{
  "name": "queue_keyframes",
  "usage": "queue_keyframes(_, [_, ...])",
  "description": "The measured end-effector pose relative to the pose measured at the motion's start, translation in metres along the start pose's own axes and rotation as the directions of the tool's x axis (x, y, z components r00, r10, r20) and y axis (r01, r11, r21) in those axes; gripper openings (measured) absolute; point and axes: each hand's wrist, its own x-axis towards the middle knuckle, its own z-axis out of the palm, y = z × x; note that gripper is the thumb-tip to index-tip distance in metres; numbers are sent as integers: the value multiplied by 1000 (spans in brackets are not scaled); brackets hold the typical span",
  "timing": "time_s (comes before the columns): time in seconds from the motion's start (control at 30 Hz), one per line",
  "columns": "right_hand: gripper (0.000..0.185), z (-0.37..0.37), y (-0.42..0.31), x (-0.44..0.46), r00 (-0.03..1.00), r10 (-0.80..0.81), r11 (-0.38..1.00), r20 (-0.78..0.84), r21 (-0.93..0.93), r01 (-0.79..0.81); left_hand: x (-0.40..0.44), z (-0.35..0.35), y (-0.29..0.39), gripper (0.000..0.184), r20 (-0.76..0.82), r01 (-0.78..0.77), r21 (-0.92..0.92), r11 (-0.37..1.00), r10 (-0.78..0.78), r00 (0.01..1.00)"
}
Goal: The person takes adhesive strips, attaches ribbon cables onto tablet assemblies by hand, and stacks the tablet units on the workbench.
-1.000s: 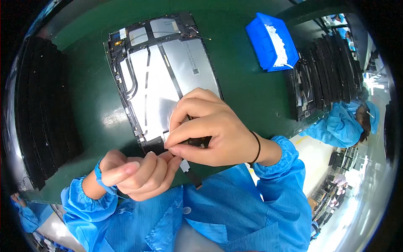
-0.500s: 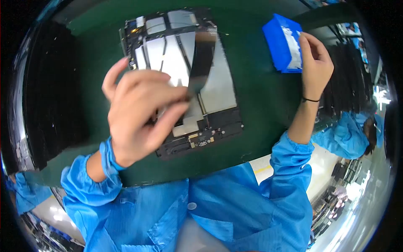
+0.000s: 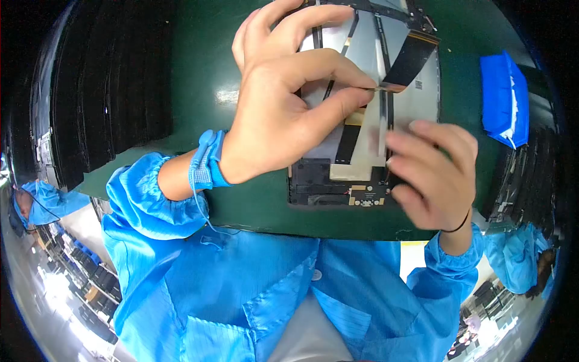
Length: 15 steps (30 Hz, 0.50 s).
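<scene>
An opened tablet [image 3: 313,187] lies on the green work surface, showing silver panels, dark strips and a small circuit board at its near end. My left hand [image 3: 283,108] reaches over it from the left, thumb and index finger pinched on the end of a wide black flex cable [image 3: 412,60]. That cable is lifted and bent toward the fingertips. My right hand [image 3: 437,172], slightly blurred, hovers over the tablet's lower right side with fingers apart. Close to its fingertips is a blurred pale strip; whether they touch it I cannot tell.
A blue bin [image 3: 491,99] with white pieces inside stands at the right. Rows of dark upright panels line the left [image 3: 102,90] and right [image 3: 534,163] sides. A blue band with a cord [image 3: 208,163] circles my left wrist. Other people in blue sit beyond both sides.
My right hand has left the blue bin and come over the tablet, its fingers now apart. My left hand still pinches the flex cable's end. The view has shifted, so the tablet appears farther right.
</scene>
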Motion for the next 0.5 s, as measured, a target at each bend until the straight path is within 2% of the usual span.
queue_keyframes(0.1, [24, 8, -9, 4, 1000, -26, 998, 11, 61, 25, 8, 21, -24, 18, -26, 69, -221, 973, -76, 997])
queue_keyframes(0.13, [24, 5, -11, -1, 999, -31, 995, 21, 91, 29, 22, 50, -46, 18, -315, -429, -260, 865, 344, 885])
queue_keyframes(0.17, [24, 6, -12, -1, 999, -25, 995, 23, 92, 23, 23, 49, -46, 18, -464, -648, -236, 724, 502, 730])
queue_keyframes(0.2, [27, 7, -11, -1, 998, -55, 995, 38, 89, 52, 24, 49, -45, 18, -580, -822, -153, 548, 624, 524])
queue_keyframes(0.23, [32, 9, -12, -1, 995, -87, 993, 54, 87, 82, 11, 16, -12, 17, -259, -429, -143, 892, 385, 886])
queue_keyframes(0.27, [32, 10, -12, 0, 995, -83, 993, 57, 88, 78, 8, 8, -5, 17, -110, -185, -88, 979, 175, 978])
queue_keyframes(0.3, [32, 12, -13, 1, 994, -85, 994, 62, 80, 79, 4, 1, 2, 17, 47, 46, 41, 998, -48, 998])
queue_keyframes(0.47, [33, 14, -12, 1, 994, -86, 993, 74, 85, 79, -3, 27, -21, 13, -256, -194, -28, 981, 180, 950])
queue_keyframes(0.5, [33, 15, -12, 1, 994, -87, 993, 68, 87, 81, -3, 28, -21, 13, -256, -192, -30, 981, 178, 950])
